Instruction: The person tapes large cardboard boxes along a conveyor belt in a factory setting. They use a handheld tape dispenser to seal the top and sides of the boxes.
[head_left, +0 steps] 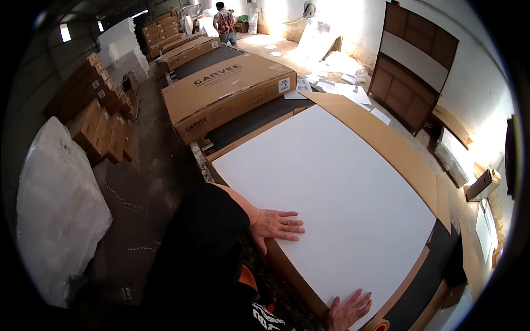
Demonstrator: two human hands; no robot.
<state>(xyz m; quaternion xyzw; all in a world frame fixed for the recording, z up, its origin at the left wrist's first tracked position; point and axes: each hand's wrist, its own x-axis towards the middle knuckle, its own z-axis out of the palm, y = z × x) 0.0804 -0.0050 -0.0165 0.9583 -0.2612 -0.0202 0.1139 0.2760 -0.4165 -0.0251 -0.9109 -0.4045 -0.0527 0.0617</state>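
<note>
Black sleeve (199, 243) nearest, lower left. Left hand (279, 225) open, fingers spread on the white panel (331, 182), thumb at its left edge; right hand (350, 311) also open, resting on the panel's near end. Panel lies over an open carton (290, 273), brown flap (381, 143) folded out along the far right. Likely trouble: uneven pressure from the hands could skew the panel and crush the carton wall; grit could scuff the white face. Contents beneath hidden. Right wrist cut off below; orange-ringed object (381, 326) beside it unclear.
</note>
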